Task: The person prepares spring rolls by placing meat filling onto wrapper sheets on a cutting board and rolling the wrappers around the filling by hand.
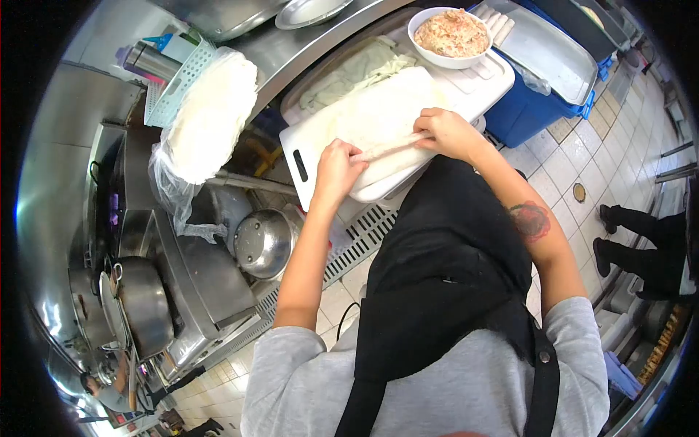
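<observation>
A thin, pale spring roll [392, 148] stretches between my two hands above the near edge of a pale sheet of wrapper [375, 109]. My left hand [339, 172] pinches its left end, and my right hand [444, 133] pinches the right end with fingers curled over it. Beneath lies a white cutting board [297, 140] with a dark handle slot at the left. At the board's far right stands a white bowl [453, 61] of orange-flecked shredded filling [453, 33]. Several finished rolls [498, 22] lie just beyond the bowl.
A light green cloth [357, 75] lies behind the wrappers. To the left, a stack of white wrappers [211, 120] sits on plastic by a pale blue basket [178, 84]. A metal tray [557, 58] rests on a blue bin [520, 113]. A person's legs [641, 247] show at right.
</observation>
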Motion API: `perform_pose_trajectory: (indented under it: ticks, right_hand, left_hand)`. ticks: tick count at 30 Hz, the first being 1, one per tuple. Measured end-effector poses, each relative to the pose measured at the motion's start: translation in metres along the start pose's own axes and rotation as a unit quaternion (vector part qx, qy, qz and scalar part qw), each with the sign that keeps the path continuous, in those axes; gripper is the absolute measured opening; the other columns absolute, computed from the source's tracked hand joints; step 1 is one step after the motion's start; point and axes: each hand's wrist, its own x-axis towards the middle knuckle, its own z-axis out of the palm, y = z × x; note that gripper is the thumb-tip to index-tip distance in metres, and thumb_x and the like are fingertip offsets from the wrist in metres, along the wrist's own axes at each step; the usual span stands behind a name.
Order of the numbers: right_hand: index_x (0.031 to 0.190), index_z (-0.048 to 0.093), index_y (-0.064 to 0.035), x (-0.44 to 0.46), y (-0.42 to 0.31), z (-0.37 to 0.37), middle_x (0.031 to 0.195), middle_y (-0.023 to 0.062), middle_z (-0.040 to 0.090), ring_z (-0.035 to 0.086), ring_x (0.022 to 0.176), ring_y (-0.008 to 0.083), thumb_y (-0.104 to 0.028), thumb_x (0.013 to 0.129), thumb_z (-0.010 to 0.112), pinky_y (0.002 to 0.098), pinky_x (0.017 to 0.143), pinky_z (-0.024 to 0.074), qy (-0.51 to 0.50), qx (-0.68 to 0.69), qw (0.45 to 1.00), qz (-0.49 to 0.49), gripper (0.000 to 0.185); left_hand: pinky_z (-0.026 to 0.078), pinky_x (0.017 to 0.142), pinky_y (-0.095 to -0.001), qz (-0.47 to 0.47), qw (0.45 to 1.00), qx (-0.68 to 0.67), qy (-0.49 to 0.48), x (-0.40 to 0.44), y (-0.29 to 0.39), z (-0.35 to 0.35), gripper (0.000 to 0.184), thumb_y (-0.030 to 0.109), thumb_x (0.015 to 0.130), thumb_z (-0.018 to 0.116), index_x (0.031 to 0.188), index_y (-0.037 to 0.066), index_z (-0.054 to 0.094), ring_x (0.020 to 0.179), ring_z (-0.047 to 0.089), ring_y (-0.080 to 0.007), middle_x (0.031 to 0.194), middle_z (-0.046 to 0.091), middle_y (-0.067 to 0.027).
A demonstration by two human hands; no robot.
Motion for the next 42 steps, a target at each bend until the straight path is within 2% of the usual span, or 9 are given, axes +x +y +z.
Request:
perform_pose_trajectory:
  ticks: [8, 12, 17, 20, 26, 32, 33, 37, 42]
  right_hand:
    - [0.093, 0.067, -0.0027, 0.008, -0.007, -0.006, 0.092, 0.0109, 0.066, 0.065, 0.091, 0.0305, -0.011, 0.071, 0.080, 0.0402, 0.082, 0.0518, -0.012, 0.013, 0.999, -0.037, 0.027]
    - [0.091, 0.064, -0.0045, 0.014, 0.002, 0.002, 0.082, 0.0103, 0.069, 0.068, 0.077, 0.0275, -0.009, 0.071, 0.083, 0.0371, 0.071, 0.0533, -0.013, 0.111, 0.994, -0.005, 0.027]
    - [0.083, 0.064, -0.0045, 0.029, 0.009, -0.020, 0.076, 0.0080, 0.068, 0.066, 0.071, 0.0206, -0.014, 0.078, 0.080, 0.0337, 0.067, 0.0516, -0.121, 0.134, 0.983, 0.026, 0.019]
    - [0.081, 0.068, -0.0059, 0.037, 0.020, -0.018, 0.072, 0.0083, 0.070, 0.066, 0.068, 0.0230, -0.019, 0.078, 0.078, 0.0348, 0.065, 0.0511, -0.106, 0.136, 0.984, 0.036, 0.017]
    - [0.088, 0.073, -0.0070, 0.053, 0.028, -0.012, 0.079, 0.0096, 0.071, 0.067, 0.072, 0.0250, -0.016, 0.078, 0.075, 0.0348, 0.068, 0.0523, -0.131, 0.072, 0.989, 0.014, 0.014]
    - [0.097, 0.073, -0.0069, 0.046, 0.001, 0.013, 0.095, 0.0112, 0.070, 0.069, 0.089, 0.0290, -0.013, 0.081, 0.069, 0.0390, 0.081, 0.0539, -0.048, 0.079, 0.992, -0.087, 0.018]
    - [0.101, 0.072, -0.0033, 0.043, -0.003, 0.013, 0.096, 0.0144, 0.067, 0.066, 0.093, 0.0354, -0.004, 0.080, 0.065, 0.0397, 0.084, 0.0530, -0.047, 0.078, 0.993, -0.070, 0.022]
    - [0.100, 0.072, -0.0046, 0.032, -0.015, 0.020, 0.096, 0.0135, 0.065, 0.063, 0.095, 0.0351, -0.013, 0.077, 0.072, 0.0417, 0.084, 0.0519, 0.002, 0.019, 0.998, -0.065, 0.025]
    - [0.097, 0.073, -0.0066, 0.038, -0.024, 0.032, 0.093, 0.0104, 0.065, 0.063, 0.094, 0.0308, -0.018, 0.074, 0.077, 0.0393, 0.084, 0.0517, 0.045, 0.007, 0.993, -0.107, 0.026]
  left_hand:
    - [0.052, 0.084, -0.0409, 0.079, 0.996, 0.026, -0.031, 0.006, -0.005, -0.008, 0.025, 0.011, 0.070, 0.080, 0.092, 0.000, 0.074, 0.092, 0.066, -0.0322, 0.093, 0.067, -0.0172]
    - [0.055, 0.078, -0.0386, 0.065, 0.997, -0.010, -0.032, 0.003, -0.012, -0.020, 0.027, 0.013, 0.070, 0.082, 0.093, 0.002, 0.074, 0.083, 0.070, -0.0288, 0.090, 0.071, -0.0156]
    - [0.054, 0.071, -0.0321, 0.010, 0.994, -0.082, -0.078, 0.014, -0.020, -0.026, 0.021, 0.016, 0.074, 0.082, 0.085, 0.001, 0.070, 0.073, 0.069, -0.0192, 0.079, 0.072, -0.0135]
    - [0.054, 0.073, -0.0332, -0.016, 0.991, -0.043, -0.123, 0.022, -0.016, -0.034, 0.021, 0.018, 0.077, 0.079, 0.087, 0.001, 0.071, 0.074, 0.068, -0.0216, 0.083, 0.070, -0.0146]
    - [0.053, 0.080, -0.0348, 0.059, 0.990, -0.026, -0.126, 0.040, -0.037, -0.031, 0.021, 0.017, 0.079, 0.076, 0.095, 0.003, 0.074, 0.086, 0.067, -0.0267, 0.095, 0.065, -0.0149]
    - [0.051, 0.086, -0.0359, 0.189, 0.978, -0.070, -0.046, 0.027, -0.013, -0.016, 0.031, 0.000, 0.076, 0.067, 0.106, 0.006, 0.072, 0.096, 0.065, -0.0296, 0.101, 0.066, -0.0140]
    - [0.051, 0.087, -0.0383, 0.188, 0.981, -0.050, -0.016, 0.020, -0.007, -0.009, 0.034, -0.004, 0.074, 0.063, 0.106, 0.005, 0.072, 0.095, 0.063, -0.0327, 0.099, 0.065, -0.0149]
    - [0.050, 0.087, -0.0408, 0.139, 0.985, 0.051, 0.092, -0.006, 0.022, 0.012, 0.034, 0.001, 0.076, 0.067, 0.110, 0.001, 0.068, 0.093, 0.060, -0.0334, 0.101, 0.062, -0.0141]
    - [0.050, 0.087, -0.0414, 0.150, 0.981, 0.045, 0.118, -0.008, 0.019, 0.018, 0.030, 0.002, 0.076, 0.069, 0.106, 0.002, 0.068, 0.096, 0.060, -0.0330, 0.101, 0.062, -0.0133]
